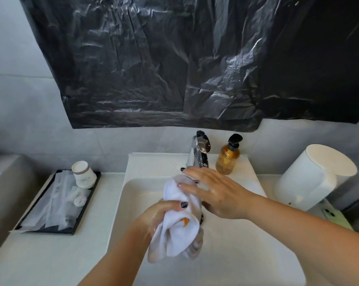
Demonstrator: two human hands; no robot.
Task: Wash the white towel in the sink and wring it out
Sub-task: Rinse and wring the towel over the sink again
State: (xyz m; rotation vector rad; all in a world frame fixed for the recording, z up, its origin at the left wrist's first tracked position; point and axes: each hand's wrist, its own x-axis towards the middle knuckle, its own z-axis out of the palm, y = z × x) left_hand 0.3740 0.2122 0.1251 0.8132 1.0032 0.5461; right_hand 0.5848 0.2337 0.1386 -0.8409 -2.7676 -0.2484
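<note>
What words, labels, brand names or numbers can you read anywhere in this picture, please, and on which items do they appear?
No text can be read here.
Paper cups: a dark printed band and a faint mark, too small to read.
Amber pump bottle: no label legible.
Round packet on the black tray: print blurred.
White towel: an orange mark, not lettering as far as I can tell.

Hotel-style bathroom: basin [133, 195], tap [197, 155], soap bottle [228, 156], amenity tray [85, 211].
</note>
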